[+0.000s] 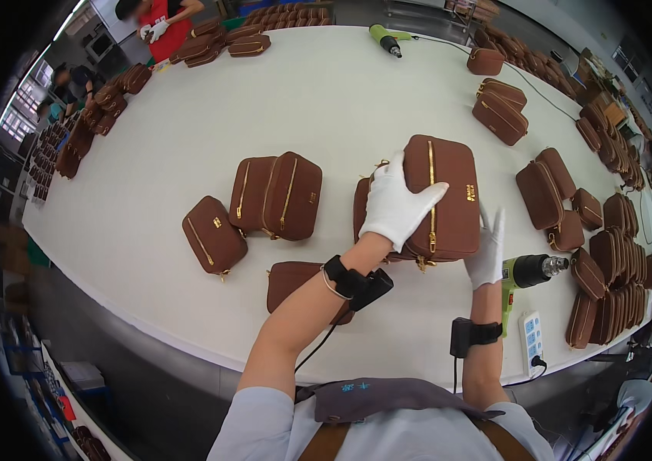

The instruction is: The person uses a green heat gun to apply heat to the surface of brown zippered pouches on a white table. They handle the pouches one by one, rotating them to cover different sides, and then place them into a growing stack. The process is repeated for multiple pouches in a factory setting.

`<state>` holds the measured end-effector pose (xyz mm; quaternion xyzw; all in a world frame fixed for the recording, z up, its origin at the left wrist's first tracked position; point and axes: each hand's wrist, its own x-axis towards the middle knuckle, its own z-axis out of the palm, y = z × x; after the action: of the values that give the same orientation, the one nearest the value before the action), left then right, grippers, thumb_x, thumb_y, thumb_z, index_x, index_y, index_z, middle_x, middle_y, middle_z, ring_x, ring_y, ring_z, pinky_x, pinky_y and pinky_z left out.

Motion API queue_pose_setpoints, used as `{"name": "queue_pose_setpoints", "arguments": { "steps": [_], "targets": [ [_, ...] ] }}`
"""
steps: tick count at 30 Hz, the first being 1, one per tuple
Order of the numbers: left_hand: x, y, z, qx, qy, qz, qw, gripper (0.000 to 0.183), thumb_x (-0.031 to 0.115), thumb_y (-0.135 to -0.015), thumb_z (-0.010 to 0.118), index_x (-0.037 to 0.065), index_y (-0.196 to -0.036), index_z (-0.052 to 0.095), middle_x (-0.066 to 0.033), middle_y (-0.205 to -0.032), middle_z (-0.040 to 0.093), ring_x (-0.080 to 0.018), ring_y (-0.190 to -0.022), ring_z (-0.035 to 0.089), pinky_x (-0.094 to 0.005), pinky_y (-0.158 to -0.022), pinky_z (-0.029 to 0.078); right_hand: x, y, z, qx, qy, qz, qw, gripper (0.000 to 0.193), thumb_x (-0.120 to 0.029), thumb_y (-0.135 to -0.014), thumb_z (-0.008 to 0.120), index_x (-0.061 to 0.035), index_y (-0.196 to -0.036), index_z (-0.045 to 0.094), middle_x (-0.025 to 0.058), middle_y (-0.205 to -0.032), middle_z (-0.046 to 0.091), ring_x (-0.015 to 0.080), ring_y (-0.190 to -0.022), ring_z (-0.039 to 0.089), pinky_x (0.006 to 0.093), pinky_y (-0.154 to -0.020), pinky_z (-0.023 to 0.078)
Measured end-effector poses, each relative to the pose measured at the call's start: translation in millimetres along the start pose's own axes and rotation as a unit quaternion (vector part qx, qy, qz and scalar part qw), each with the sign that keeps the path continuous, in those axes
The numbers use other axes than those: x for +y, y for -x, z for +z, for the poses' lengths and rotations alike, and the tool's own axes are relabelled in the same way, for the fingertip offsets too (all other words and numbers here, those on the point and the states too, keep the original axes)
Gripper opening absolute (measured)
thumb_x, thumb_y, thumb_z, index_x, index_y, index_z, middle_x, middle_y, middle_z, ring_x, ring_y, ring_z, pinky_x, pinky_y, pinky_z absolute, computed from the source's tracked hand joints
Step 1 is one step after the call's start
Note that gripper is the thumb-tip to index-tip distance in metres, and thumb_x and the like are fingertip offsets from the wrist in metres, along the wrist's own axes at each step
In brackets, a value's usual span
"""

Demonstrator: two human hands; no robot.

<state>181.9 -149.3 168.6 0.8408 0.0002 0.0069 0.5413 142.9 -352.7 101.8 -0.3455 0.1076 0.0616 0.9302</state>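
My left hand [399,203], in a white glove, grips a brown zippered bag [453,161] by its left side, the thumb lying across the front. Gold lettering and a long gold zip show on that bag. Partly hidden behind it and my left hand is another brown bag [360,209]. My right hand [487,252], also gloved, is at the bag's right edge with its fingers stretched out; whether they press on it is hard to tell. Left of my hands stand a pair of brown bags [295,196] and a small bag [214,234]. Under my left forearm lies another bag [289,286].
A green heat gun [526,273] and a white power strip [531,338] lie beside my right forearm. Piled brown bags [610,261] line the right edge of the white table [134,200]. A second heat gun [386,38] lies at the far edge. Co-workers stand at far left.
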Motion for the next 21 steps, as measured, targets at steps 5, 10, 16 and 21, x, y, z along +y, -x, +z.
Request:
{"name": "queue_pose_setpoints", "arguments": {
  "steps": [5,10,16,21],
  "targets": [
    [-17.6,4.2,1.9,-0.145,0.244,-0.029,0.959,0.071,0.051,-0.091,0.056,0.003,-0.141,0.04,-0.0204,-0.137,0.046,-0.028,-0.123,0.048,-0.0375,-0.1,0.041,-16.2,8.9,3.1,0.023,0.25,-0.007,0.968,0.065,-0.024,-0.084,0.069,-0.0013,-0.137,0.04,0.0094,-0.126,0.056,0.0213,-0.112,0.058,0.0339,-0.096,0.047],
    [-139.4,-19.1,-12.5,0.042,0.014,-0.24,0.97,0.092,0.06,-0.082,0.06,-0.008,-0.139,0.036,-0.0271,-0.138,0.044,-0.0358,-0.13,0.043,-0.0396,-0.105,0.038,-3.2,-2.8,-50.0,0.028,0.089,0.033,0.995,0.056,-0.028,-0.085,0.066,-0.0028,-0.131,0.047,0.0084,-0.121,0.06,0.022,-0.109,0.059,0.0355,-0.095,0.049],
    [-151.1,-8.6,-10.0,-0.085,0.246,-0.244,0.934,0.091,0.061,-0.079,0.064,-0.006,-0.137,0.042,-0.0231,-0.132,0.052,-0.0311,-0.121,0.052,-0.0366,-0.1,0.042,6.6,-14.0,-112.6,0.004,-0.035,0.088,0.995,0.057,-0.02,-0.079,0.065,-0.0025,-0.13,0.046,0.0095,-0.123,0.058,0.0259,-0.113,0.057,0.0413,-0.101,0.046],
    [-96.9,-18.4,-51.5,-0.023,-0.142,-0.103,0.984,0.062,0.043,-0.084,0.062,-0.003,-0.126,0.056,-0.0227,-0.116,0.063,-0.0341,-0.109,0.06,-0.038,-0.094,0.046,33.4,-14.9,-107.5,-0.026,0.058,0.111,0.992,0.071,-0.014,-0.071,0.067,-0.0004,-0.135,0.041,0.0111,-0.13,0.053,0.0273,-0.12,0.051,0.0413,-0.103,0.042]
  ]
}}
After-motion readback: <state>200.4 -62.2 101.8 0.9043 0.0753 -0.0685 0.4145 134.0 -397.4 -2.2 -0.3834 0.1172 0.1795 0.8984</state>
